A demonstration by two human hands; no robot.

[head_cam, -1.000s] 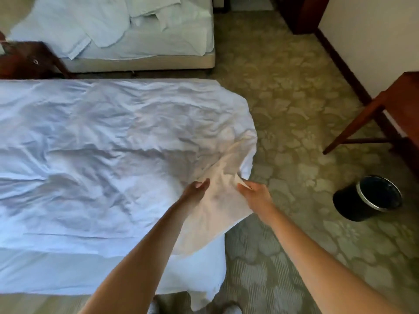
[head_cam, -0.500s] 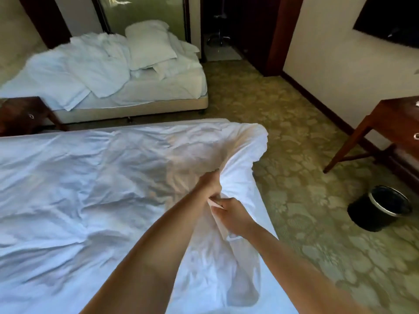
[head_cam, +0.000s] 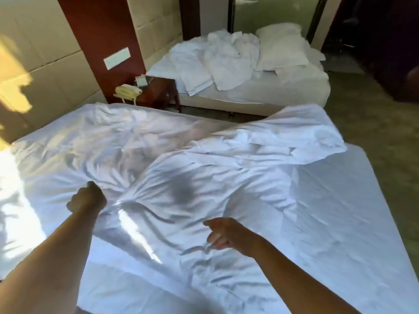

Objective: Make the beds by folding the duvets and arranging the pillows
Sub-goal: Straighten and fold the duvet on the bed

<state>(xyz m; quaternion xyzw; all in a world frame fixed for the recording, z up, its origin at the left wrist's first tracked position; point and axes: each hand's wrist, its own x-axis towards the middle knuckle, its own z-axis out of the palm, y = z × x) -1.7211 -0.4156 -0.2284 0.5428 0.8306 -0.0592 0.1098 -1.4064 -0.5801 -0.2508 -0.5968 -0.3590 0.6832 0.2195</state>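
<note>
A white duvet (head_cam: 204,166) lies rumpled across the near bed (head_cam: 353,200), with its far right corner flipped back over itself. My left hand (head_cam: 87,200) is a fist that grips a bunch of the duvet, and creases fan out from it. My right hand (head_cam: 223,234) hovers low over the duvet with fingers curled down. Motion blur hides whether it holds fabric. On the far bed (head_cam: 272,96) sit a crumpled duvet (head_cam: 226,57) and a pillow (head_cam: 281,48).
A dark wooden nightstand (head_cam: 158,91) with a cream telephone (head_cam: 128,90) stands between the two beds against the padded wall. Patterned carpet (head_cam: 374,123) runs along the right side of the near bed. Bright sunlight falls on the bed's left part.
My view swung left toward the headboard wall. My hands, together on one duvet corner before, are now apart, and the duvet lies spread over the bed.
</note>
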